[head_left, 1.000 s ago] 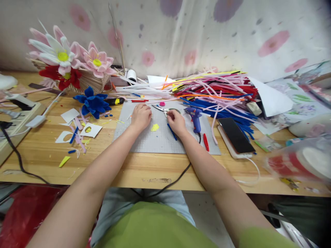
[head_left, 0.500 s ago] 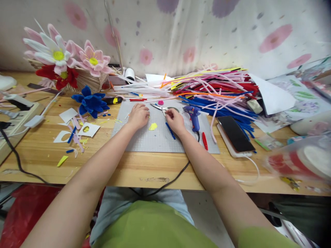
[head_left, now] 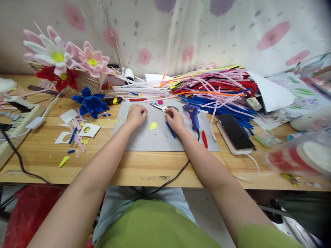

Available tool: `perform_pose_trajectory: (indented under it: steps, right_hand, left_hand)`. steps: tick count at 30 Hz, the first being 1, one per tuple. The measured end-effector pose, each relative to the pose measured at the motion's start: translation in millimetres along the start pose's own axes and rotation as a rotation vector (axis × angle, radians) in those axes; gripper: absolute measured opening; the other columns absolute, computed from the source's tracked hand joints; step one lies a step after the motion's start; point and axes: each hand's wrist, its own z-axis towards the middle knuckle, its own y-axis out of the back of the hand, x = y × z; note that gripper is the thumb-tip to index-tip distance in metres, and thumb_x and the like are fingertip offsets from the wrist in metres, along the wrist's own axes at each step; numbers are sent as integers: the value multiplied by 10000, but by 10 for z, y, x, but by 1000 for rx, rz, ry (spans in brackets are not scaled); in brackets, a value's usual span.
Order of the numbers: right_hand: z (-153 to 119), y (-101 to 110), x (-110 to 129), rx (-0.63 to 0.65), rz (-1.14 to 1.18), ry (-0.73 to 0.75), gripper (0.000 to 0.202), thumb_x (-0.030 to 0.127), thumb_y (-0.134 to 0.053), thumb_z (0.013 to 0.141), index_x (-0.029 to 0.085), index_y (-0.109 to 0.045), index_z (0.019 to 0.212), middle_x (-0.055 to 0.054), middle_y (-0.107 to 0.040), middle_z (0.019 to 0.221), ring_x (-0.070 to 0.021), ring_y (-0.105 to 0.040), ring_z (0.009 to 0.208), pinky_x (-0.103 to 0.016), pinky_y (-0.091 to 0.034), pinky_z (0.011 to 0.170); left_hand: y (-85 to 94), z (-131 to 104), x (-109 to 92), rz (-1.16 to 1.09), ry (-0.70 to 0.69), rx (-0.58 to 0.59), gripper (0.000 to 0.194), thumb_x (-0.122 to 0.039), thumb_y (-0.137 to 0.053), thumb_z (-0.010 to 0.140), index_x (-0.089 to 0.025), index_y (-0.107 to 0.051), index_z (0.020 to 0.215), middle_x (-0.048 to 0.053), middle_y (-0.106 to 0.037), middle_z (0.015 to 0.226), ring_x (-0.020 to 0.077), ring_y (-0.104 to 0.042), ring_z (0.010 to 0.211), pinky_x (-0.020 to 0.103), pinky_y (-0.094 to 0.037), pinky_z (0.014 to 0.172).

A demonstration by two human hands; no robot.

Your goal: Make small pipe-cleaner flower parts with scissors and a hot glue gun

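Observation:
My left hand (head_left: 136, 116) is over the left part of the grey cutting mat (head_left: 144, 143), thumb and fingers pinched round a small blue piece (head_left: 142, 112). To its right, my right hand (head_left: 174, 120) has its fingers drawn together beside the scissors (head_left: 160, 107), partly covering their handles. Whether those fingers hold anything is hidden. Between the hands lies a yellow scrap (head_left: 153, 126). A short blue pipe cleaner piece (head_left: 170, 130) rests just below my right hand, and a small pink piece (head_left: 160, 102) sits by the scissor blades.
A blue glue gun (head_left: 192, 115) and a red piece (head_left: 204, 139) lie right on the mat. Behind it spread pipe cleaners (head_left: 214, 86). Leftward are a blue fuzzy flower (head_left: 89, 102) and paper scraps (head_left: 89, 130); rightward, a phone (head_left: 235, 132) and a cup (head_left: 297, 155).
My left hand has shifted slightly left, its fingers have closed into a pinch, and a bit of blue now shows at the fingertips. My right hand has stayed nearly still.

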Motion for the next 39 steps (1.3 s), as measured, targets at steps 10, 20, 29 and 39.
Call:
perform_pose_trajectory:
  steps: [10,20,29,39]
  right_hand:
    - [-31,10,107,-16,27,42,195,235,-430,800,197,-548,951,-38,-662,876,-157,-583,777,-297,-443,745]
    - [161,-179,462,263,143,34,350,146,-568,705,169,-499,1048,-50,-659,983,-122,-597,759,-291,-460,771]
    - [290,-312,444,361,29,163,479,-30,-359,650,194,-498,1051,-22,-697,955,-143,-614,894,-303,-458,835]
    - [314,-379,324,330,263,79,463,11,-361,655,200,-475,1062,-19,-683,964,-124,-604,810,-311,-474,824]
  left_hand:
    - [-21,50,-81,-109,73,38,190,-176,-514,742,-204,-655,618,53,-666,732,197,-572,818,470,-253,1042]
    - [59,114,-138,-202,184,76,268,-290,-520,812,-220,-692,618,60,-683,689,229,-617,807,482,-268,1032]
    - [175,52,-112,8,217,152,343,-346,-395,876,-199,-700,822,71,-708,935,215,-591,998,451,-176,1083]
    - [354,-37,174,-350,307,-532,155,-149,-404,830,-187,-522,925,27,-595,855,142,-579,843,286,-423,856]
